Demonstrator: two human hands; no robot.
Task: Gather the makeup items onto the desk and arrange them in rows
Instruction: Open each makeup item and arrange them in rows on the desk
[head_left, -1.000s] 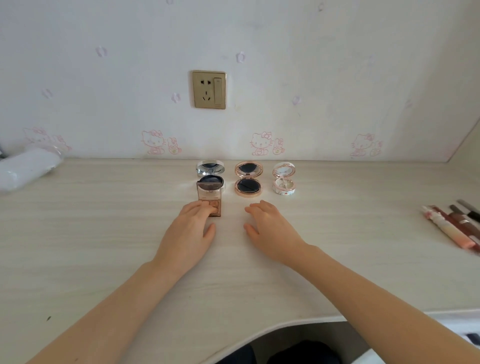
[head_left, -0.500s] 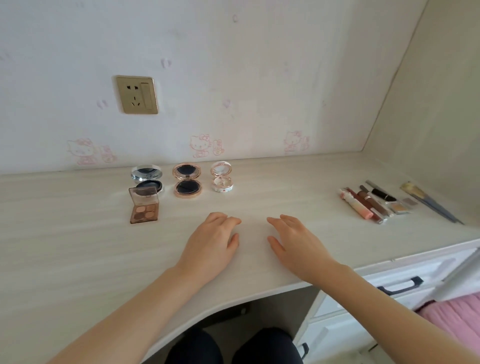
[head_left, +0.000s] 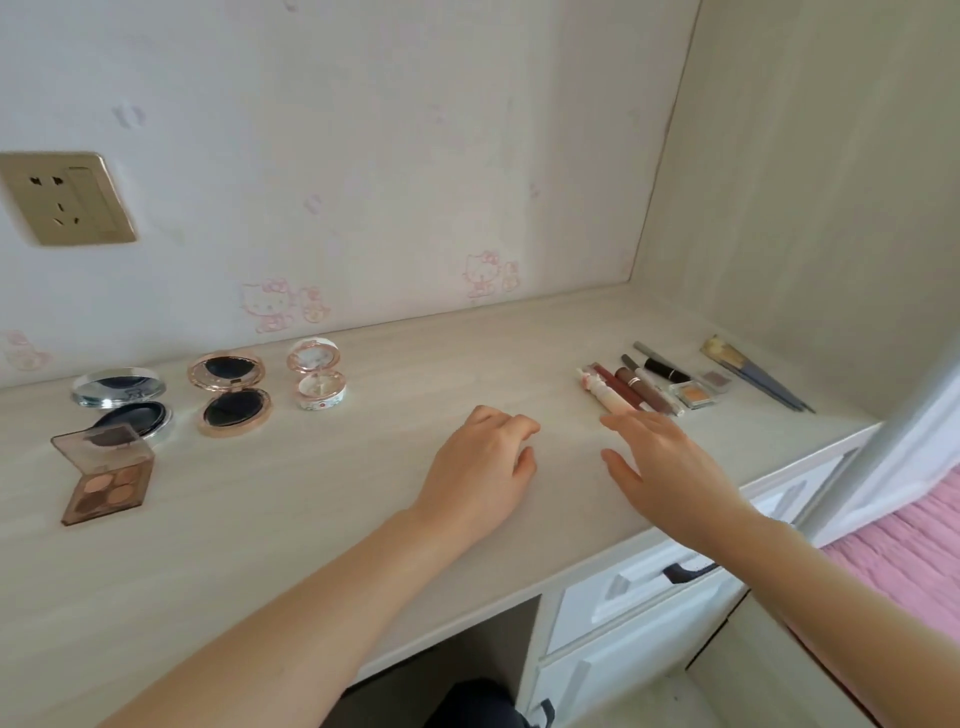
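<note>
Right hand (head_left: 670, 473) has neared the tubes (head_left: 618, 393), fingers straight, empty.

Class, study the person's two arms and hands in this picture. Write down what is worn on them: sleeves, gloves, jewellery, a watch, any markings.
Nothing worn shows. The left hand and right hand are bare: no gloves, rings or bracelets. The left forearm and right forearm are uncovered down to the frame's lower edge, with no sleeve, cuff or watch in view. No markings show.
</note>
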